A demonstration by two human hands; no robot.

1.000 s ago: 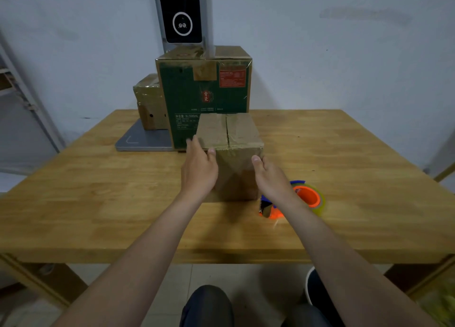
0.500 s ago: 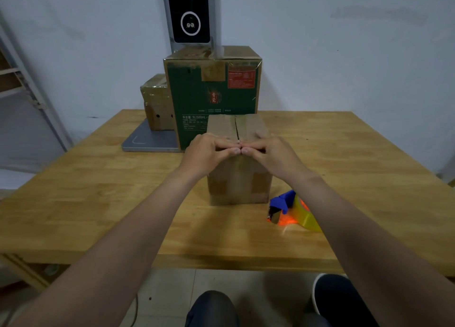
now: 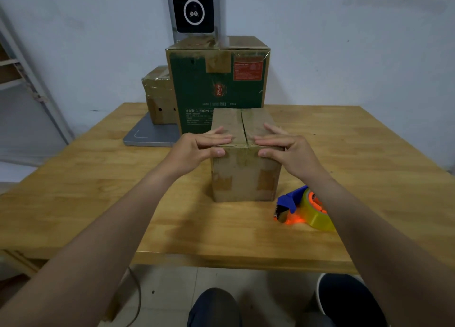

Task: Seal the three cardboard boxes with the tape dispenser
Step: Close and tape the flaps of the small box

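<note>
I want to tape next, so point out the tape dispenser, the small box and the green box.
tape dispenser [image 3: 304,209]: head view, yellow roll.
small box [image 3: 243,176]: head view, front face.
green box [image 3: 197,85]: head view, front face.

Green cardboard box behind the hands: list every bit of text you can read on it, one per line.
"3L(500mL x" on the tall green cardboard box, low on its front, cut off by the small brown cardboard box.
Red label, upper right: too blurred to read.
Gold-red emblem, centre: characters unreadable.
Small white lines beneath: too small.
</note>
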